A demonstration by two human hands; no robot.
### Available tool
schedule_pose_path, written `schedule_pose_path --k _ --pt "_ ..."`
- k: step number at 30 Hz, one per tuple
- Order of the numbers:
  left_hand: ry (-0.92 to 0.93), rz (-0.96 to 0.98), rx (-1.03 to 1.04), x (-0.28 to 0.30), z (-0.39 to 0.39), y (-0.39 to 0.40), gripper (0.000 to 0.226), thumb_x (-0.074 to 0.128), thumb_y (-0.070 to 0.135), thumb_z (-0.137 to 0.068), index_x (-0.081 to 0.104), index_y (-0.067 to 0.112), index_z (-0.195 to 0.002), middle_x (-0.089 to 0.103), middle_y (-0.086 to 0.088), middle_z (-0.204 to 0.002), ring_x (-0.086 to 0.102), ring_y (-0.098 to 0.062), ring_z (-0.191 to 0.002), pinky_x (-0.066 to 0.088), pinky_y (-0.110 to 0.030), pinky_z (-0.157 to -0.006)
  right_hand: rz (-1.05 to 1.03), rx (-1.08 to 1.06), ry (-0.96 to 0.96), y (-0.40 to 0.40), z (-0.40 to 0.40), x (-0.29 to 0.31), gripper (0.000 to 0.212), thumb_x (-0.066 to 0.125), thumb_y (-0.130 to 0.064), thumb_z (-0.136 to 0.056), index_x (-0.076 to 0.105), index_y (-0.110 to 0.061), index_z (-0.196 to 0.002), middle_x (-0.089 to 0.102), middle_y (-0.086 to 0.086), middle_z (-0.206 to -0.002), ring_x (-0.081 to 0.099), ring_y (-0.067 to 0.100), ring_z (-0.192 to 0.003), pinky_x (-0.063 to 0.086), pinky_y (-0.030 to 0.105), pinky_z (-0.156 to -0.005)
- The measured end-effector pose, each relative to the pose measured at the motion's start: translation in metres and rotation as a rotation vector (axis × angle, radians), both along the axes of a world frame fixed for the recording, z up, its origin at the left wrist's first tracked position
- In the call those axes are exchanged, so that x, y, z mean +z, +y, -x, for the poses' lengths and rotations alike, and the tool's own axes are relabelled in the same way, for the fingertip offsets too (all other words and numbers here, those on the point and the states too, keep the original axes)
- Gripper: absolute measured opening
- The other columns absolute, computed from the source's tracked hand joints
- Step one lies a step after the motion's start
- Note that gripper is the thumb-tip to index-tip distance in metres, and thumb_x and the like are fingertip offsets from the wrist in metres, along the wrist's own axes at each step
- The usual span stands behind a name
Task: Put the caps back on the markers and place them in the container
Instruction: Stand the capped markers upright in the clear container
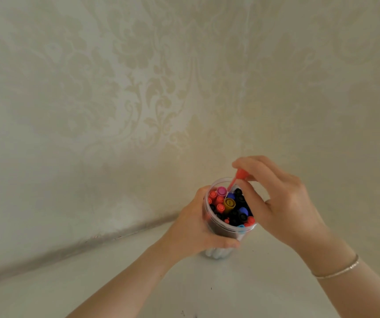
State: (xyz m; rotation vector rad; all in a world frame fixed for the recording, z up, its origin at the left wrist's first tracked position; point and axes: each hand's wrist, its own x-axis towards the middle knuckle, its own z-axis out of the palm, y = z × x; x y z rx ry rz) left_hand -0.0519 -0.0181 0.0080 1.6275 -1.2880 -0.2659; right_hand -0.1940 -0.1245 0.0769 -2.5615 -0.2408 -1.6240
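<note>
A clear round plastic container (pixel 224 229) stands on a white surface, packed with several capped markers (pixel 229 204) in red, pink, yellow, blue and black. My left hand (pixel 190 228) wraps around its left side, thumb across the front. My right hand (pixel 276 198) hovers over the right rim and pinches the top of a red-capped marker (pixel 238 176), which slants down into the container among the others. Its lower end is hidden.
The white surface (pixel 253 283) meets a cream wall (pixel 138 88) with a damask pattern just behind the container. A thin bracelet (pixel 338 270) circles my right wrist. A few dark specks lie on the surface near the bottom edge.
</note>
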Motion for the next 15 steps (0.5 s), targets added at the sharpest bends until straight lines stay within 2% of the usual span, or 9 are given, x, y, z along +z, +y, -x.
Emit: schedule_pose_path --k 3,5,7,9,11,13,15 --pt "0.025 -0.018 -0.006 0.002 -0.004 0.002 0.099 0.096 0.025 -0.048 0.033 0.041 -0.123 0.056 0.026 -0.118 0.054 0.010 -0.113 0.045 -0.016 -0.094 -0.262 0.067 -0.016 -0.004 -0.003 0.003 0.032 0.061 0.007 -0.083 0.059 -0.015 -0.106 0.059 -0.005 -0.088 0.060 0.007 -0.084 0.053 0.015 -0.078" --pt "0.036 -0.076 -0.058 0.006 -0.008 0.006 0.103 0.095 0.032 -0.044 0.031 0.036 -0.126 0.054 0.022 -0.123 0.052 0.008 -0.116 0.043 -0.019 -0.098 -0.357 0.082 -0.009 -0.006 -0.003 0.004 0.036 0.061 0.009 -0.083 0.058 -0.015 -0.109 0.057 -0.003 -0.088 0.058 0.006 -0.086 0.048 0.008 -0.078" --pt "0.015 -0.152 -0.120 0.012 -0.011 0.012 0.109 0.092 0.033 -0.046 0.027 0.034 -0.133 0.051 0.024 -0.127 0.050 0.006 -0.120 0.041 -0.019 -0.101 -0.394 0.101 -0.018 -0.005 -0.002 0.002 0.039 0.056 0.006 -0.084 0.055 -0.020 -0.113 0.055 -0.003 -0.090 0.056 0.007 -0.087 0.047 0.007 -0.077" --pt "-0.004 -0.208 -0.194 0.014 -0.014 0.018 0.116 0.090 0.016 -0.057 0.016 0.037 -0.143 0.045 0.027 -0.134 0.045 0.007 -0.125 0.038 -0.016 -0.104 -0.432 0.109 -0.031 -0.004 -0.003 -0.003 0.041 0.050 0.002 -0.082 0.053 -0.024 -0.114 0.054 -0.005 -0.092 0.055 0.007 -0.089 0.047 0.008 -0.077" --pt "-0.028 -0.248 -0.211 0.010 -0.018 0.023 0.118 0.085 0.011 -0.064 0.007 0.044 -0.147 0.041 0.028 -0.139 0.041 0.008 -0.129 0.036 -0.020 -0.108 -0.478 0.116 -0.031 -0.001 -0.007 -0.010 0.041 0.048 0.001 -0.081 0.053 -0.025 -0.113 0.053 -0.006 -0.092 0.055 0.007 -0.089 0.047 0.009 -0.078" --pt "-0.023 -0.258 -0.178 0.004 -0.020 0.026 0.119 0.087 0.019 -0.062 0.009 0.043 -0.148 0.039 0.026 -0.142 0.038 0.007 -0.131 0.033 -0.025 -0.111 -0.546 0.149 -0.029 0.001 -0.012 -0.017 0.041 0.047 -0.001 -0.081 0.052 -0.025 -0.114 0.052 -0.007 -0.090 0.055 0.009 -0.088 0.046 0.010 -0.078" --pt "0.020 -0.245 -0.147 -0.002 -0.018 0.028 0.116 0.091 0.017 -0.060 0.017 0.039 -0.146 0.039 0.023 -0.143 0.038 0.004 -0.132 0.035 -0.020 -0.109 -0.579 0.179 -0.037 0.003 -0.017 -0.022 0.041 0.046 -0.001 -0.082 0.052 -0.026 -0.114 0.050 -0.007 -0.086 0.055 0.011 -0.086 0.046 0.014 -0.080"
